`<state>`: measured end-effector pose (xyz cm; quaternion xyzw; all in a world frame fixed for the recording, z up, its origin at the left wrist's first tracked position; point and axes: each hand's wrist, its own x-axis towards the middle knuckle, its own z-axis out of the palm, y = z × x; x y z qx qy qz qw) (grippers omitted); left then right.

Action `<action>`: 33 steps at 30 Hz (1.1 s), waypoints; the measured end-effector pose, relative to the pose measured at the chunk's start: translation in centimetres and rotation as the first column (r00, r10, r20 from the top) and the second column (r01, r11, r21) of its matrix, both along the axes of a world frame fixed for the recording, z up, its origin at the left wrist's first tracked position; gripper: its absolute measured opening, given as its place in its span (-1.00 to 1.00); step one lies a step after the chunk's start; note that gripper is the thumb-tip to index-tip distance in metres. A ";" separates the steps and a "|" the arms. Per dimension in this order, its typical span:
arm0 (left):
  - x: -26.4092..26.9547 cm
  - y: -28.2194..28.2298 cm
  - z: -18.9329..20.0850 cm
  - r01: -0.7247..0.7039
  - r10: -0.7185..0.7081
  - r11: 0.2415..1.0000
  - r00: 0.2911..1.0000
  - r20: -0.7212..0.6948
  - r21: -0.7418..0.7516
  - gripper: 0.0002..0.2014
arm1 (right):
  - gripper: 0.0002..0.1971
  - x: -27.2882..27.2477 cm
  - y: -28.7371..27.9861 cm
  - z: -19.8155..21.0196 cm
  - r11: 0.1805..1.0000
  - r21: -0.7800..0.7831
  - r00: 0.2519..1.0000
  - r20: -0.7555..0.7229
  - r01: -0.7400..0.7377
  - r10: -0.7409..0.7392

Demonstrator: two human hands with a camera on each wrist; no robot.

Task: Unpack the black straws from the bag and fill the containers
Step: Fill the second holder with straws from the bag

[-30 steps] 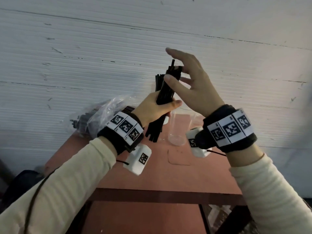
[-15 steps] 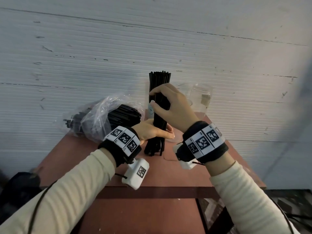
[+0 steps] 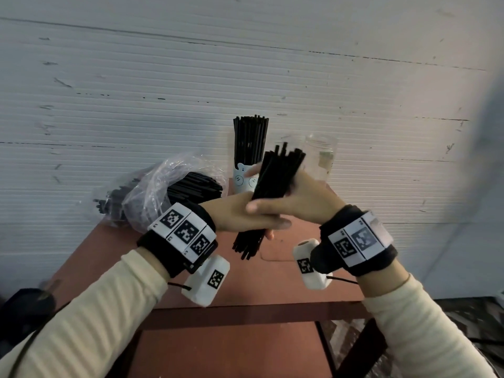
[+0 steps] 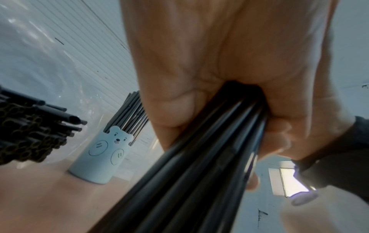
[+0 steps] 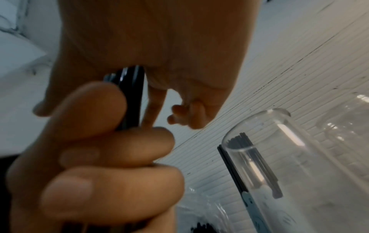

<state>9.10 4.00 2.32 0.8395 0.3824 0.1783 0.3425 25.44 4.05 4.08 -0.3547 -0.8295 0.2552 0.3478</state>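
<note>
Both hands hold one bundle of black straws (image 3: 275, 181) above the table, its top leaning to the right. My left hand (image 3: 240, 216) grips it low down, fingers wrapped round the bundle (image 4: 199, 173). My right hand (image 3: 302, 200) grips it just above, with the thumb lying over the left hand. A pale blue bear container (image 3: 242, 182) behind the hands stands packed with upright straws (image 3: 251, 137). A clear jar (image 3: 323, 156) stands at the back right. A clear plastic bag (image 3: 163, 192) with more straws lies at the back left.
The red-brown table (image 3: 272, 290) stands against a white ribbed wall (image 3: 245, 64). In the right wrist view a second clear glass (image 5: 289, 165) stands in front of the bear container. A dark object (image 3: 24, 306) lies on the floor at the left.
The bundle stood upright on the table half a second ago. It is now lifted and tilted right. My right hand has slid down the bundle to just above my left hand.
</note>
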 end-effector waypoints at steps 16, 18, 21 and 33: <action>3.8 6.0 -1.0 -0.525 0.436 0.850 0.754 0.492 0.051 0.13 | -0.82 3.6 4.2 7.2 0.876 0.134 0.755 -0.578 0.462 -0.310; 4.2 6.7 -1.3 -0.494 0.450 0.869 0.782 0.431 -0.012 0.16 | -0.78 3.7 5.5 7.2 0.864 0.093 0.779 -0.487 0.496 -0.394; 4.6 7.3 -1.5 -0.455 0.433 0.890 0.814 0.387 -0.038 0.12 | -0.65 3.3 7.6 6.6 0.887 -0.010 0.856 -0.256 0.462 -0.449; 4.7 6.9 -1.0 -0.489 0.460 0.872 0.802 0.380 -0.025 -0.32 | -0.37 2.2 10.6 5.1 0.844 -0.331 0.880 0.374 0.422 -0.294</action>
